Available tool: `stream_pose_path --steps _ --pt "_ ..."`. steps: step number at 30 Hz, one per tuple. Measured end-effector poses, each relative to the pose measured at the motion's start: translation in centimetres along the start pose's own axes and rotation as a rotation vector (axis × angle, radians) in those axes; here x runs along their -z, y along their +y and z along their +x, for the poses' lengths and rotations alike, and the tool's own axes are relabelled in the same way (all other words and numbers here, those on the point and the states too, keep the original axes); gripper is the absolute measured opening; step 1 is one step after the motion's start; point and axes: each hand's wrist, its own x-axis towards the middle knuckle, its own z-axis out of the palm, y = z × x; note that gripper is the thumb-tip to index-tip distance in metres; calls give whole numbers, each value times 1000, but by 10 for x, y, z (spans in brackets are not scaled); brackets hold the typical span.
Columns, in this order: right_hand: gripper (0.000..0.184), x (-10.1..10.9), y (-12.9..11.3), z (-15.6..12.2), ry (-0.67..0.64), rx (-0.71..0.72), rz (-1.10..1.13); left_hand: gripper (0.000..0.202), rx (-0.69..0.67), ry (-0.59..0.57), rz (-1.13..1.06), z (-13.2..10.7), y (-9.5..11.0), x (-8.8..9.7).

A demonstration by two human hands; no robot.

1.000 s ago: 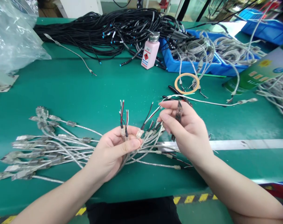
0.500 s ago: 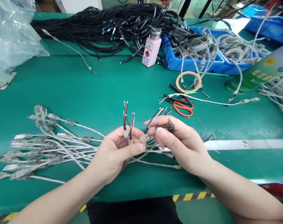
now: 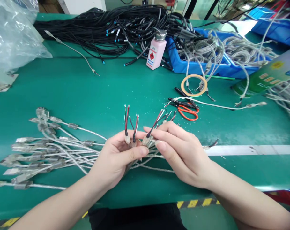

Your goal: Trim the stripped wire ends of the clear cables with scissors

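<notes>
My left hand (image 3: 121, 153) is closed on several clear-jacketed cables, thumb over their ends. Stripped wires in red, black and white stand up from a left cable end (image 3: 127, 138) and a middle cable end (image 3: 134, 143). A third cable end (image 3: 146, 140) leans right, its wires fanned out. My right hand (image 3: 180, 150) is closed around this third end, fingertips against its wires and thumb just below; whatever else lies inside its fingers is hidden. Behind the right fingers, more bared wires (image 3: 171, 115) show. The cables' USB plugs (image 3: 22, 156) lie in a bundle to the left.
Cutters with orange handles (image 3: 189, 111) and a tape roll (image 3: 194, 85) lie beyond my right hand. Farther back are a pink bottle (image 3: 156, 51), black cables (image 3: 87, 32) and blue bins (image 3: 190, 66) of clear cables. A green spray can (image 3: 259, 76) leans at right.
My right hand has moved slightly left and its fingers have closed over the third cable end. The small dark flat piece seen between its fingers is now hidden. That end's wires have turned.
</notes>
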Motion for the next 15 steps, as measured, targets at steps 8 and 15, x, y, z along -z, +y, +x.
stream_pose_path --steps 8,15 --pt "32 1 0 3 35 43 -96 17 -14 -51 -8 1 0 1" --pt "33 4 -2 3 11 49 -123 18 -8 -46 4 0 0 1"
